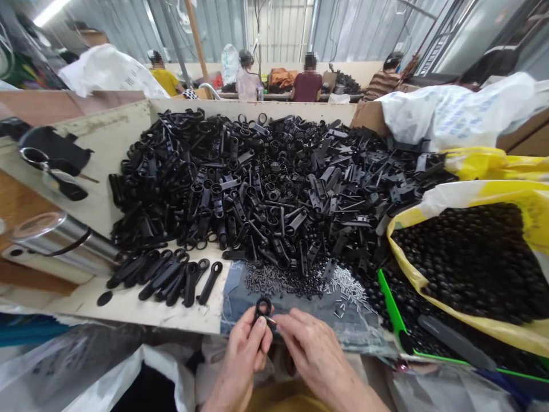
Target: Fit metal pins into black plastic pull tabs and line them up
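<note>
My left hand (245, 346) is closed around a black plastic part (263, 303), with its ring end sticking up past the thumb. Between the fingertips of my right hand (315, 343) is a small metal pin (271, 320), its tip at the side of that part. Both hands are close together over the front edge of a blue denim cloth (295, 309). Just beyond them lie a pile of dark small pins (268, 278) and a scatter of shiny silver pins (349, 286). The lower end of the black part is hidden by my left fingers.
A heap of black plastic parts (266, 183) fills the bench. Several ring-ended black pieces (171, 277) lie at left beside a steel flask (64, 237). At right stand a yellow-white sack (407, 263) of black beads and a green-edged tray (388, 306). Several people sit farther back.
</note>
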Available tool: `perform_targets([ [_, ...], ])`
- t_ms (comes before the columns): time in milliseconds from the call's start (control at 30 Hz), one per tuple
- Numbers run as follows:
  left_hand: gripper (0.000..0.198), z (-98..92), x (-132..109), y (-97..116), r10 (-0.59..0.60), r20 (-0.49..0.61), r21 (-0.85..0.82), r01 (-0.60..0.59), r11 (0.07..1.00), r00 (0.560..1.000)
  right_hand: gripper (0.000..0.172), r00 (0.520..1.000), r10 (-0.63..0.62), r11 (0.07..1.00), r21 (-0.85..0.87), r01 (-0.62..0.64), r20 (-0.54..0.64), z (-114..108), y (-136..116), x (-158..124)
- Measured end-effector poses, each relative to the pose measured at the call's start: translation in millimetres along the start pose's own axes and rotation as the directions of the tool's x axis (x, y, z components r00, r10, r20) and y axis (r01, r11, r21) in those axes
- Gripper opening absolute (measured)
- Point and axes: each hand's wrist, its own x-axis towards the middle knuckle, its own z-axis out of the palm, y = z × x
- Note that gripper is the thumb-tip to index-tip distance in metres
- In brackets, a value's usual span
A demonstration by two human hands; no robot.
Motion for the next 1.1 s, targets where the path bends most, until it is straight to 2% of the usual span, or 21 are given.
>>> perform_targets([
  [100, 0.06, -1.8, 3, -2, -0.018, 0.008, 0.009, 0.018, 1.0, 1.0, 0.025, 0.997, -0.012, 0.998, 0.06, 0.008, 0.071, -2, -1, 2],
  [233, 0.064, 0.5, 4, 0, -0.022, 0.006, 0.034, 0.022, 0.999, 1.0, 0.025, 0.994, -0.021, 0.99, 0.138, 0.006, 0.106, -5, -3, 5],
  [400, 0.066, 8.4, -1, 6, -0.026, -0.06, 0.036, 0.028, 0.999, 0.998, 0.027, 0.994, -0.009, 0.996, 0.087, -0.001, 0.107, -5, -3, 7],
  [600, 0.062, 17.6, 0, 6, 0.009, -0.185, 0.058, 0.001, 0.998, 0.983, 0.03, 0.979, 0.065, 0.995, -0.086, -0.05, 0.192, -1, -5, 7],
  [700, 0.059, 19.5, 1, 8, 0.035, -0.197, 0.084, -0.018, 0.996, 0.98, 0.032, 0.971, 0.105, 0.99, -0.117, -0.082, 0.212, -5, -8, 8],
  [767, 0.059, 18.5, 1, 10, 0.014, -0.17, 0.11, 0.005, 0.994, 0.985, 0.031, 0.975, 0.089, 0.996, -0.04, -0.083, 0.202, -8, -7, 7],
  [833, 0.064, 15.6, -1, 14, -0.02, -0.115, 0.108, 0.033, 0.994, 0.993, 0.032, 0.985, 0.053, 0.988, 0.133, -0.075, 0.163, -13, -2, 6],
  [967, 0.069, 7.7, -5, 19, -0.071, -0.018, 0.049, 0.072, 0.996, 0.997, 0.036, 0.996, 0.077, 0.872, 0.481, -0.089, 0.045, -23, 17, 4],
  [1100, 0.063, 6.2, -10, 23, -0.092, 0.0, 0.025, 0.092, 0.995, 0.996, 0.04, 0.99, 0.135, 0.803, 0.589, -0.09, -0.034, -30, 27, 4],
])
